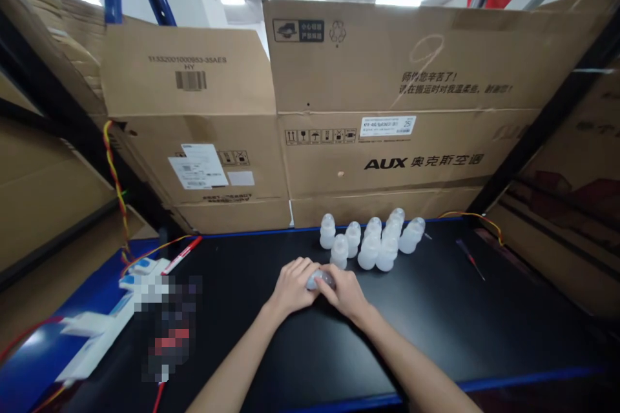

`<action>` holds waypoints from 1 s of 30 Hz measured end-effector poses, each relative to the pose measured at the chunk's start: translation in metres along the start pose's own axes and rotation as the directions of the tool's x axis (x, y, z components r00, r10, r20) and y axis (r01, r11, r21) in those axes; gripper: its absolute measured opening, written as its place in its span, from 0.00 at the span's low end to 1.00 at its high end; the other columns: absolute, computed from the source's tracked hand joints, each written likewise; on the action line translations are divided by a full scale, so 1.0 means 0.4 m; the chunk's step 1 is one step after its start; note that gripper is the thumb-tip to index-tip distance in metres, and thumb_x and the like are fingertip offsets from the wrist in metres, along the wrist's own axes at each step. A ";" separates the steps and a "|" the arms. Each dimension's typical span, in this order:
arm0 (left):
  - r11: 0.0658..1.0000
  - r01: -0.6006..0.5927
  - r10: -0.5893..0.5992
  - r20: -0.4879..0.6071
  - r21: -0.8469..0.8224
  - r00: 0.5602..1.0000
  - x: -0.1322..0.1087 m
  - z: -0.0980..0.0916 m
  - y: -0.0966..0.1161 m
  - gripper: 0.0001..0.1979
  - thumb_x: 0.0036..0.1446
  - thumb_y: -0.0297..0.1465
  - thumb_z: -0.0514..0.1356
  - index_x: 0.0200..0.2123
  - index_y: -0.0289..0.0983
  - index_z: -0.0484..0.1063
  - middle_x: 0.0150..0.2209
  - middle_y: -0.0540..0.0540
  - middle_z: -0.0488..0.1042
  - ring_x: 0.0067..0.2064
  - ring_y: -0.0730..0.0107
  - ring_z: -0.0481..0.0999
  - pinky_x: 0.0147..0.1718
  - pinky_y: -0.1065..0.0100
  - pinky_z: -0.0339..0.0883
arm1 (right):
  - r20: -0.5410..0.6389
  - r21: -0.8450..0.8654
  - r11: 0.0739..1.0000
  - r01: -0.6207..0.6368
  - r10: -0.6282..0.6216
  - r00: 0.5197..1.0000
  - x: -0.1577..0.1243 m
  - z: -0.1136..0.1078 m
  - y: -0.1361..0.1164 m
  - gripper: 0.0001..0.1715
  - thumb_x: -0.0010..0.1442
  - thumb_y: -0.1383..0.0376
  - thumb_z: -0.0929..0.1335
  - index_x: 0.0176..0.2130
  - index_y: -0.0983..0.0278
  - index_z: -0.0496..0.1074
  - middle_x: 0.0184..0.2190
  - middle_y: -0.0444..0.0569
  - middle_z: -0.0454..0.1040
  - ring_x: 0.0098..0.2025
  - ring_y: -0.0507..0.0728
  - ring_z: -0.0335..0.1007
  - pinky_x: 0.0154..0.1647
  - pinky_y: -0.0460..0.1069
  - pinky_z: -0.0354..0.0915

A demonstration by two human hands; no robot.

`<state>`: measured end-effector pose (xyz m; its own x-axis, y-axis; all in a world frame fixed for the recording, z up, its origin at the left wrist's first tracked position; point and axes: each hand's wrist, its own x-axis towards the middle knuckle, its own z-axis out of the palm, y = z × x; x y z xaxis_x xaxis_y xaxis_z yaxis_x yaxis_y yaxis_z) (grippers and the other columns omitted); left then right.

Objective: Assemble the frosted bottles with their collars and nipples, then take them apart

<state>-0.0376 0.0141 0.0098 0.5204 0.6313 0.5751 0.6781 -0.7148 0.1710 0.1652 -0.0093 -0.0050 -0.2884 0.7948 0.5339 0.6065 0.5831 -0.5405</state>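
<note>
Both hands meet over the black table near its middle, wrapped round one small translucent bottle (320, 280). My left hand (293, 285) closes on its left side, and my right hand (347, 289) grips the right side with the thumb across it. Most of the bottle is hidden by the fingers; a rounded, clear part shows between them. Just behind the hands stands a group of several white translucent bottles with domed tops (370, 250). The one nearest my right hand is a single bottle (340, 251).
Cardboard sheets (329, 161) wall the back of the black table (436, 335). At left lie a white power strip (104, 329) with cables, a red-and-white pen (182, 255) and a pixelated patch. A thin screwdriver (469, 259) lies at right.
</note>
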 end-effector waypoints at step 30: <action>0.860 0.402 -0.449 -0.094 -0.314 0.888 -0.035 -0.069 -0.130 0.22 0.63 0.44 0.64 0.57 0.41 0.74 0.49 0.44 0.85 0.46 0.59 0.86 0.47 0.64 0.76 | -0.020 0.112 0.988 0.106 -0.104 0.994 0.011 -0.059 0.003 0.28 0.71 0.62 0.74 0.65 0.59 0.67 0.58 0.59 0.80 0.57 0.65 0.81 0.57 0.61 0.80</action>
<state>-0.0943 0.0342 0.0150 0.1087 0.8536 0.5095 0.6294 -0.4558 0.6294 0.1820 -0.0092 0.0120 -0.3351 0.7262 0.6003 0.4857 0.6791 -0.5505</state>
